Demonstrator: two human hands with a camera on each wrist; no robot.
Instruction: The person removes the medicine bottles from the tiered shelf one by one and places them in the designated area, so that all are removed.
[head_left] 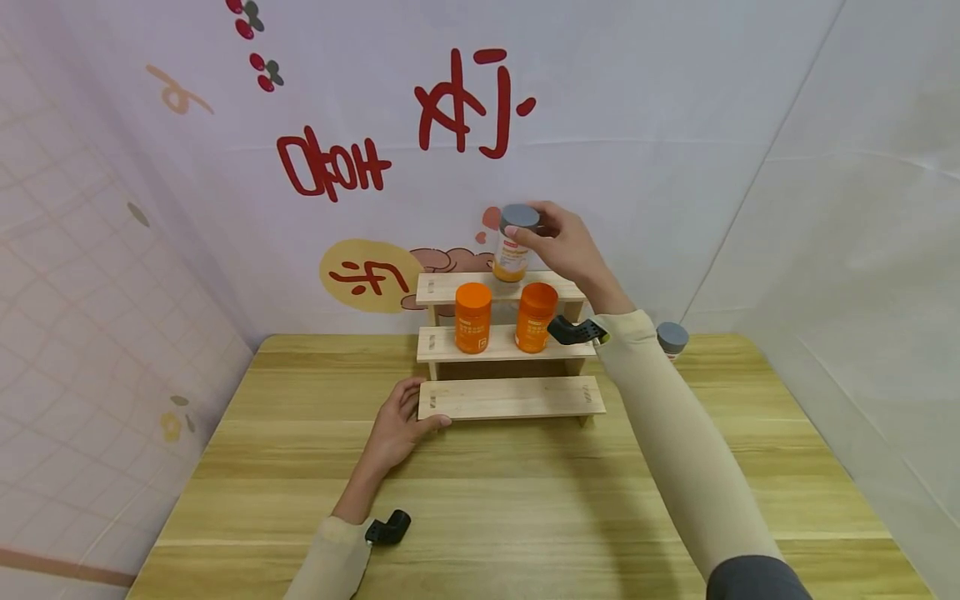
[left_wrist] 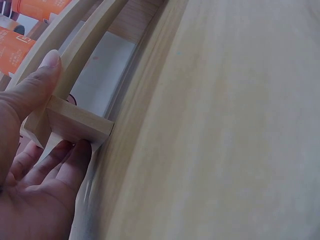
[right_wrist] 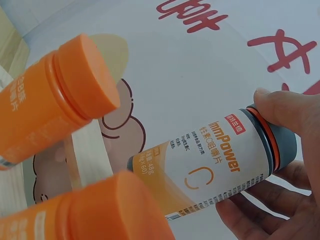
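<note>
My right hand (head_left: 566, 246) pinches the grey cap of a white-and-yellow vitamin bottle (head_left: 512, 254), thumb on one side and fingers on the other. In the head view the bottle's base overlaps the top tier of a three-step wooden rack (head_left: 517, 398). The bottle's label (right_wrist: 210, 160) faces the camera in the right wrist view. My left hand (head_left: 396, 429) grips the left end of the rack's lowest step; the left wrist view shows its thumb (left_wrist: 42, 80) over the board and fingers against the end support. Two orange bottles (head_left: 473, 321) (head_left: 535, 321) stand apart on the middle step.
Another grey-capped bottle (head_left: 672, 337) stands at the table's right rear, partly behind my right sleeve (head_left: 675, 433). The wooden table (head_left: 480, 500) meets a printed white backdrop (head_left: 637, 167) behind the rack. Curtain-like walls rise on both sides.
</note>
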